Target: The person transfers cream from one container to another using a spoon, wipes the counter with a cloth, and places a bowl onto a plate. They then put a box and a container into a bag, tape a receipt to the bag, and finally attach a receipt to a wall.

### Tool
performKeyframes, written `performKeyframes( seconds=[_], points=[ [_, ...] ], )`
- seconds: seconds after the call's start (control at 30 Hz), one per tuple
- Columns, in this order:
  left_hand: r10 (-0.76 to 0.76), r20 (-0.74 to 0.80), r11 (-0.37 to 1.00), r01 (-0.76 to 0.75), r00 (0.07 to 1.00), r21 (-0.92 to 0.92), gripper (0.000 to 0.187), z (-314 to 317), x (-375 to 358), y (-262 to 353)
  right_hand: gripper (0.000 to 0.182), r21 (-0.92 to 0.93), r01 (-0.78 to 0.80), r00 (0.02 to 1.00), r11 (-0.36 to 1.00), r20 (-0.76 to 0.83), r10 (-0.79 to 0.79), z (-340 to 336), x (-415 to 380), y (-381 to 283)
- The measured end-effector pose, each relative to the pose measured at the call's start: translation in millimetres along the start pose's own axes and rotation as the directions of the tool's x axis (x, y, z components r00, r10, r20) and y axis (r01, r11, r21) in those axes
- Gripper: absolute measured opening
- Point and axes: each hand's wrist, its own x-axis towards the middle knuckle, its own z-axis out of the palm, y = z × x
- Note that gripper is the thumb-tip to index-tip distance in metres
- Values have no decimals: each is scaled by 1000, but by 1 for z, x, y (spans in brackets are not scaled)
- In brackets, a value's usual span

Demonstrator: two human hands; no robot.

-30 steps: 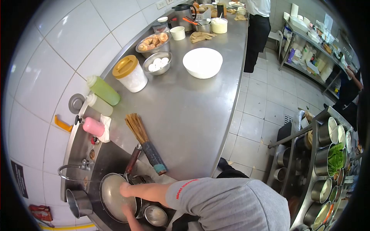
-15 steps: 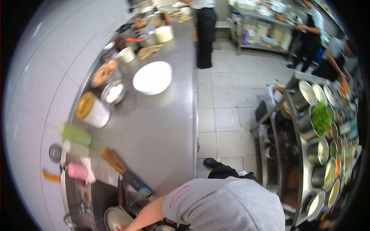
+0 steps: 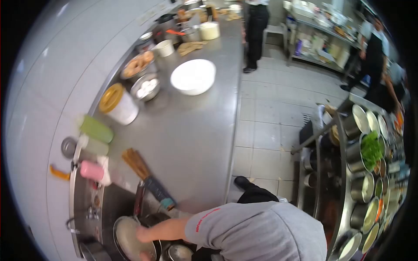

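1. The round pan (image 3: 126, 237), filled with cloudy liquid, sits in the sink area at the lower left of the view, below the tap (image 3: 92, 213).
2. The right hand (image 3: 143, 235) is at the pan's bench side — most of the round lies on the wall side of it. Whether its fingers are spread, together or clamped on something, I cannot tell.
3. The left hand (image 3: 147, 255) is lower, at the bottom edge of the view and partly cut off; its grip cannot be told either.
4. The pan is round, so no long axis shows. A dark red handle (image 3: 139, 199) stretches up the view from near its rim, nearer the right hand than the left; whether it belongs to this pan is unclear.
5. The stick brush (image 3: 153, 188) lies slantwise on the counter (image 3: 191, 148) — bound end towards the right forearm, bristles towards the wall.
6. A small metal bowl (image 3: 180, 252) stands just beside the pan, below the right forearm.
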Motion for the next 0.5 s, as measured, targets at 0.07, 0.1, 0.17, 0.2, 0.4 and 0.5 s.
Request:
performKeyframes(
  seconds=[0.07, 0.1, 0.17, 0.2, 0.4, 0.5],
  points=[
    [8, 109, 990, 8, 994, -141, 26, 9, -11, -11, 15, 152, -91, 988, 984, 139, 70, -41, -23, -1],
    [-242, 262, 682, 356, 934, -639, 22, -16, -19, 7, 15, 152, -63, 989, 986, 143, 41, -45, -18, -12],
    [-468, 362, 281, 524, 806, -804, 18, -149, -49, 110, 32, 422, 191, 974, 886, 28, -223, -45, -11, -29],
    [-408, 302, 402, 467, 861, -788, 17, -156, -59, 105, 39, 410, 321, 920, 853, -348, -179, -47, -21, -41],
    [-99, 58, 695, 111, 993, -711, 20, -193, -79, 100, 37, 790, 283, 930, 544, -87, -357, -109, -66, -26],
    [-22, -2, 718, 14, 1000, -696, 22, -209, -78, 124, 14, 994, -66, 941, 91, 92, -326, -123, -107, -20]
  ],
)
